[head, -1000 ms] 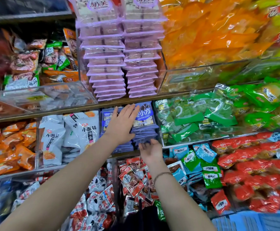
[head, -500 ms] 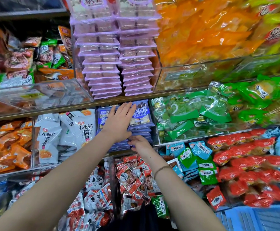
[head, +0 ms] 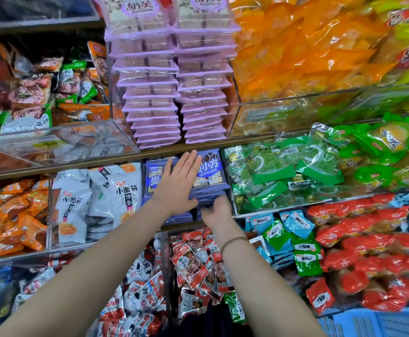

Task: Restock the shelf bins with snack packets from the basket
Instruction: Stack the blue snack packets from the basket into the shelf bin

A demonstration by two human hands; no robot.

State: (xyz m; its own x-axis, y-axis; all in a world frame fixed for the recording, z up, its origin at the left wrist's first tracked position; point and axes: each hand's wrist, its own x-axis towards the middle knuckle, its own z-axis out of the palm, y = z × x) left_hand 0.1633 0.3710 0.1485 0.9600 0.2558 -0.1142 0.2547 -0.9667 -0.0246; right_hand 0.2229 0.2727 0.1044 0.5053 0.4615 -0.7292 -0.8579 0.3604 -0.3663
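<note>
Left hand (head: 178, 183): flat, fingers straight and together, palm pressed on the front of the blue-purple snack packets (head: 209, 176) in the centre of the frame. The fingertips ended just below the shelf edge (head: 125, 158) above.

Right hand (head: 217, 207): just below and right of the left hand, back facing the camera. Its fingers ran in under the lower front of the same stack and were hidden, so the grip could not be judged. A thin bracelet (head: 232, 240) sat on that wrist.

The packets stood stacked in the centre bin. A second blue stack (head: 153, 177) lay just left of them, partly covered by the left hand. Little room showed between the stack top and the shelf edge. On the right, a clear divider wall (head: 230, 190) stood just beside the stack.

Neighbours:
- White packets (head: 116, 193) to the left.
- Green packets (head: 283, 173) to the right.
- Two lilac packet stacks (head: 174, 100) above.
- Small red packets (head: 191, 263) below, between the forearms.

The blue basket (head: 381, 322) showed only as a slatted edge at the lower right corner, well apart from both hands.
</note>
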